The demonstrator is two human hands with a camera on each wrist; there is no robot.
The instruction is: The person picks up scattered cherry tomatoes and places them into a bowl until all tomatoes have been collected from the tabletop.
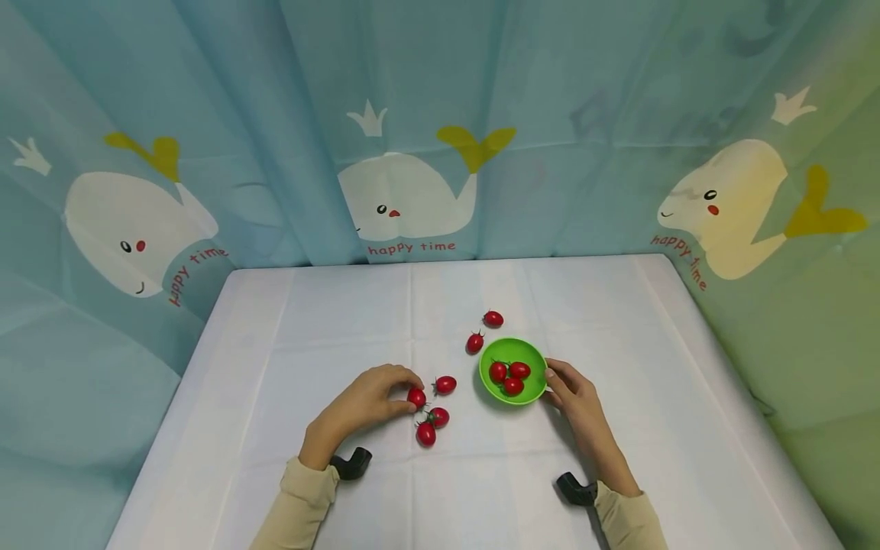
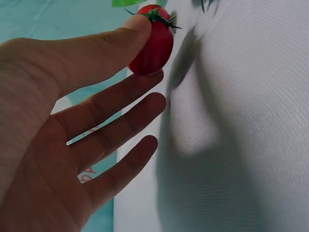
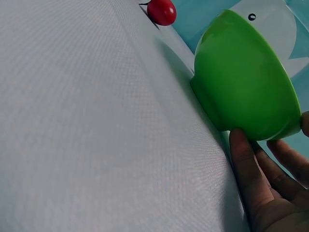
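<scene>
Between thumb and index finger, my left hand [image 1: 371,399] pinches a red cherry tomato [image 2: 153,48] with a green stem; its other fingers spread out straight. Close by lie three more cherry tomatoes, one [image 1: 445,385] a bit to the right and the others [image 1: 438,417] [image 1: 425,435] just nearer to me. To their right, a green bowl [image 1: 512,348] stands upright on the table with three cherry tomatoes [image 1: 513,386] in it. My right hand [image 1: 580,401] grips the bowl's right side at the rim and lower wall.
Two cherry tomatoes [image 1: 475,343] [image 1: 493,319] lie behind the bowl, toward the back left. A white cloth covers the table [image 1: 330,313]. A blue-green curtain [image 1: 275,153] printed with whales hangs along the back and sides.
</scene>
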